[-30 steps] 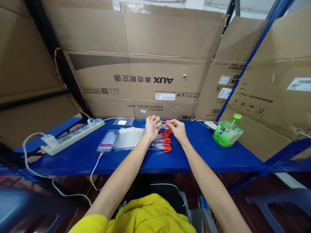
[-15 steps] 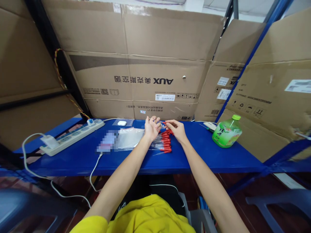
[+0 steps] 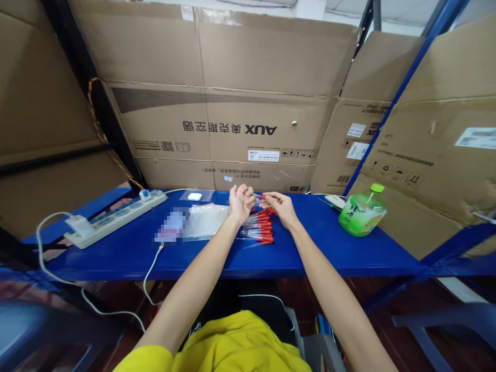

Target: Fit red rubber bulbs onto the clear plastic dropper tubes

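Note:
My right hand pinches a slim tool by its red handle, which points left toward my other hand. My left hand is turned palm up with its fingers curled in, close to the tool's thin end; what lies inside them is too small to make out. Below both hands lies a row of several red-handled tools with thin, pale shafts, red ends to the right. Left of the row is a stack of clear plastic bags, partly behind my left wrist.
On the blue table a phone is charging beside the bags. A white power strip sits at left, and a white earbud case at the back. A green drink bottle stands at right. Cardboard walls the back.
The fingers of my left hand have curled further in from a more spread position. My right hand stays almost in place with the red-handled tool.

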